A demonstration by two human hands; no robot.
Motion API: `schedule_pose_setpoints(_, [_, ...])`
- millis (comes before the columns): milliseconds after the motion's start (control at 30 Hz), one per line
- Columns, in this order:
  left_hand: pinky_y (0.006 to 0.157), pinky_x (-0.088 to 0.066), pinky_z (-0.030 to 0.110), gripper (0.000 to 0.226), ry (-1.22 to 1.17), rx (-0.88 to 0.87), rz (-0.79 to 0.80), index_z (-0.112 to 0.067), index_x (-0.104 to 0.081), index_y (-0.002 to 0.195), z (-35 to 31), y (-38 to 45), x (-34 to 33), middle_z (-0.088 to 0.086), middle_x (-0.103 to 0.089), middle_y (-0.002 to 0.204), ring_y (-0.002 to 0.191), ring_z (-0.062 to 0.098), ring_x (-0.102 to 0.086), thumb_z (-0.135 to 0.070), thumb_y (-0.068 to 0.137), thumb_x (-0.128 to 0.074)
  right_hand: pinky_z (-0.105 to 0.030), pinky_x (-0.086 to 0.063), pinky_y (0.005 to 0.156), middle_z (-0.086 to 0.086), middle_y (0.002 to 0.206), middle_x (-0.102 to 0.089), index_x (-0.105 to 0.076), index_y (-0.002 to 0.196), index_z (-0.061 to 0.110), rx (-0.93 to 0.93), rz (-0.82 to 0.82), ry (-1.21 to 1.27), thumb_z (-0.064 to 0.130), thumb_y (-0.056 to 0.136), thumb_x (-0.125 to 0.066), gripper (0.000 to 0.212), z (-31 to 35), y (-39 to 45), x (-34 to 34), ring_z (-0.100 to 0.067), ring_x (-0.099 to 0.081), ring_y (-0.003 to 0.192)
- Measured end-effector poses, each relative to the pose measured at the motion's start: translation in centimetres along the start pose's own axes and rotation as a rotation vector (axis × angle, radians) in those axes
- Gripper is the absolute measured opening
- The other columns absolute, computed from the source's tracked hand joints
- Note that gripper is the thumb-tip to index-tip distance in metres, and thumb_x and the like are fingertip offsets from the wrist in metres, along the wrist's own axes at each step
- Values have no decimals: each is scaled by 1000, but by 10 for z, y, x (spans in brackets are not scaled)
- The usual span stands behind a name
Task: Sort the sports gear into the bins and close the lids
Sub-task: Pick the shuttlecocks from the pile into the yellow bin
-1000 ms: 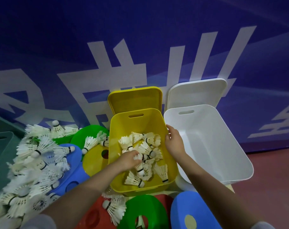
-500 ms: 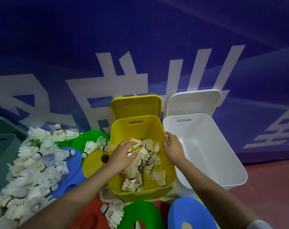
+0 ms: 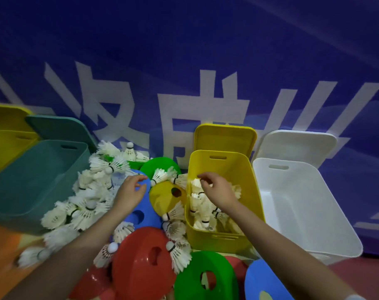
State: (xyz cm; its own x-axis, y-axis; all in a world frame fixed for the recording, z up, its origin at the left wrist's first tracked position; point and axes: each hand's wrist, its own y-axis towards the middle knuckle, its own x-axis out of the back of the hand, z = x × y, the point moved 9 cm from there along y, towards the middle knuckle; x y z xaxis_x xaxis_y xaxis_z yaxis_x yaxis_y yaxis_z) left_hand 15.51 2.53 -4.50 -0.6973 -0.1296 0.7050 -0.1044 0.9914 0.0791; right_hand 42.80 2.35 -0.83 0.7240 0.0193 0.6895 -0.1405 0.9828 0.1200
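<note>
Loosely heaped, white shuttlecocks (image 3: 202, 210) fill the bottom of the yellow bin (image 3: 222, 239), directly under the right hand (image 3: 217, 191); that hand hangs over the bin's left half with fingers curled downward and fingertips drawn together, though whether they pinch a feather is too blurred to tell; the bin's yellow lid (image 3: 225, 137) stands upright beyond the hand against the blue banner (image 3: 184, 50). Just right of that hand sits the white bin (image 3: 303, 213), its white lid (image 3: 297, 146) likewise propped behind it. The left hand (image 3: 130, 192) hovers with fingers loosely spread and bent, holding nothing, above a blue disc (image 3: 141, 213); to its left a larger pile of shuttlecocks (image 3: 86, 200) spills over the floor, and beyond that pile stands a teal bin (image 3: 37, 180), with another yellow bin (image 3: 4, 146) further left. Between the two hands lie a yellow disc (image 3: 167, 195) and a green disc (image 3: 160, 167); nearer the person than both hands lie a red disc (image 3: 143, 263) and a second green disc (image 3: 206, 278).
</note>
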Motion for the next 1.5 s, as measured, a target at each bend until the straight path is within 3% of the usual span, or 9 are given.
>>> schedule_pose_setpoints(233, [92,-45,37,35,117,93,-59,-17,-60,122,72,-26,46,11,-52,122,112,27,-53,-17,87,-63,-27,-42,85,-11,118,-62,-62,120,10,88,252,-7,12,94,-49,30,55,9,-111,-24,-58,106])
schedule_pose_setpoints(433, [103,-39,36,57,283,6,55,-20,-45,138,90,-14,44,5,-41,138,129,23,-39,-35,86,-64,-37,-43,86,-15,134,-46,-46,136,10,45,653,-556,23,97,-44,41,30,13,-190,-33,-49,117])
schedule_pose_setpoints(533, [103,-39,37,61,345,-55,125,-22,-40,140,86,0,30,4,-36,142,131,24,-34,-40,86,-62,-37,-41,74,-17,121,-52,-51,120,10,84,696,-811,24,92,-50,32,20,17,-199,-34,-52,109])
schedule_pose_setpoints(733, [103,-37,35,67,486,-73,257,-26,-28,147,104,16,7,2,-30,147,134,24,-30,-40,89,-59,-42,-40,93,-15,123,-51,-54,119,13,8,729,-1002,29,93,-52,31,-5,19,-207,-31,-46,118])
schedule_pose_setpoints(967, [98,-41,32,49,366,-201,230,-26,-45,137,105,28,9,-2,-44,132,122,21,-39,-32,90,-57,-46,-35,100,-15,133,-44,-59,120,17,-74,783,-1096,28,93,-51,30,-23,19,-212,-33,-41,123])
schedule_pose_setpoints(1200, [97,-37,32,44,99,-382,111,-27,-58,125,81,24,28,-9,-53,118,113,15,-47,-43,84,-53,-37,-48,79,-11,114,-57,-51,116,14,-110,610,-759,39,90,-53,36,16,35,-187,-30,-56,104])
schedule_pose_setpoints(1300, [96,-34,20,43,-107,-349,116,-25,-59,124,73,26,37,-11,-51,119,116,8,-42,-41,84,-60,-34,-43,71,-8,111,-61,-50,120,17,-70,497,-612,42,91,-54,38,43,42,-169,-28,-58,100])
schedule_pose_setpoints(1433, [89,-34,7,39,-242,-252,123,-29,-58,123,67,32,44,-14,-50,119,114,2,-46,-33,85,-67,-30,-47,79,6,118,-61,-53,127,27,-51,275,-327,42,90,-58,40,63,43,-129,-13,-58,102])
schedule_pose_setpoints(1500, [87,-39,10,40,-301,-206,166,-31,-54,124,63,30,41,-14,-48,121,112,1,-47,-32,86,-67,-22,-44,76,15,111,-61,-55,125,29,-72,147,-160,37,91,-59,35,63,41,-102,-4,-58,97])
